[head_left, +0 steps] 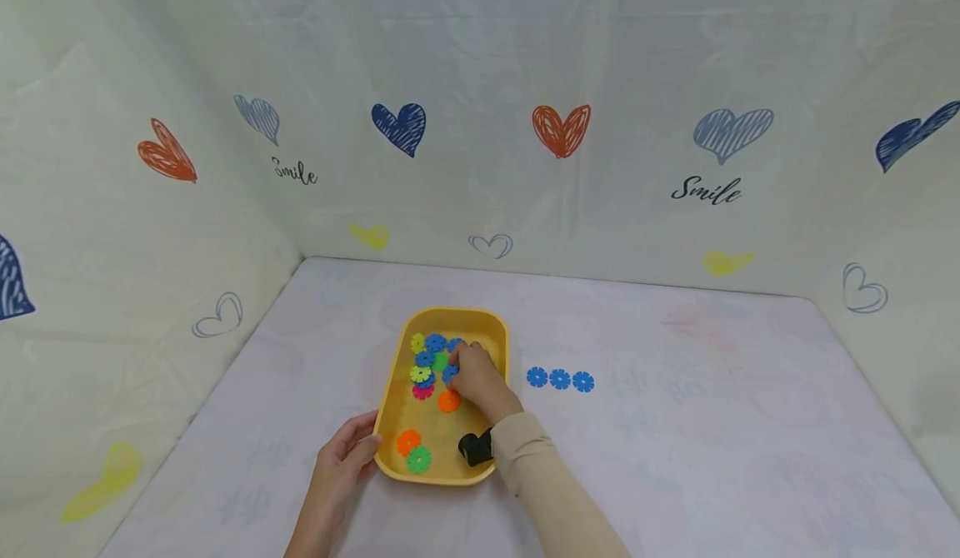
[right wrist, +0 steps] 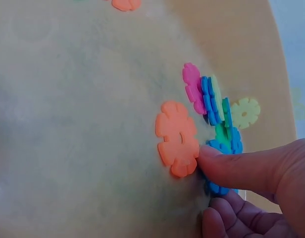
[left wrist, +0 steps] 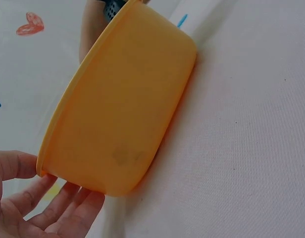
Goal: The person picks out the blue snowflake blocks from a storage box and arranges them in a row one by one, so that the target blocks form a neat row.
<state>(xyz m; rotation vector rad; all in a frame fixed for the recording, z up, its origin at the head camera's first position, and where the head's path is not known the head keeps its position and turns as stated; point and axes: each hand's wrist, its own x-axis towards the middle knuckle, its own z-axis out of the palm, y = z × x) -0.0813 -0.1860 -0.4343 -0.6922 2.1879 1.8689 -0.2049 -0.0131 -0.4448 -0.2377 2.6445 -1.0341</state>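
Right hand: thumb and fingers were narrowed on a blue disc, apparently pinching it, inside the yellow tray; an orange disc lay just beside the thumb. Left hand gripped the tray's rim at its near left corner. Outward, right of the tray, three blue discs lay in a row on the table. Judged partway: three were out; other blue and mixed-colour discs were left inside.

R sleeve is beige — wrist cam's blk
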